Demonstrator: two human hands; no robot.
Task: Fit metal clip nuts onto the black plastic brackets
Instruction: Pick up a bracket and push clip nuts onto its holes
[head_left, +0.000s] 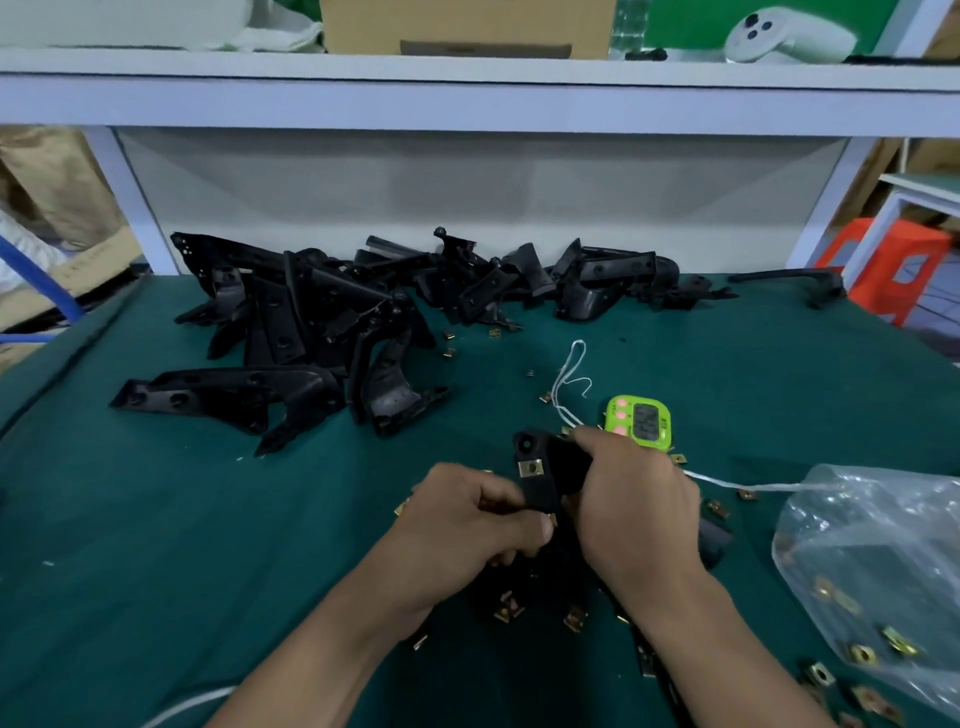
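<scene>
on the dark green work mat (156, 519), the heap of black plastic brackets (311, 322) runs from 10 to 1 o'clock, and the clear plastic bag (872, 545) of nuts sits at 4. at centre, your right hand (634, 509) grips the upper body of one black plastic bracket (563, 462) and your left hand (457, 525) curls round its lower end. a brass-coloured metal clip nut (531, 468) sits on its edge. if only half pushed on, it could skew or spring off among the loose clip nuts (509, 608) at 6.

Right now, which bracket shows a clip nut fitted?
The bracket gripped by left hand and right hand, beside the green timer: a brass clip nut sits near its top. The piled brackets show none.
</scene>
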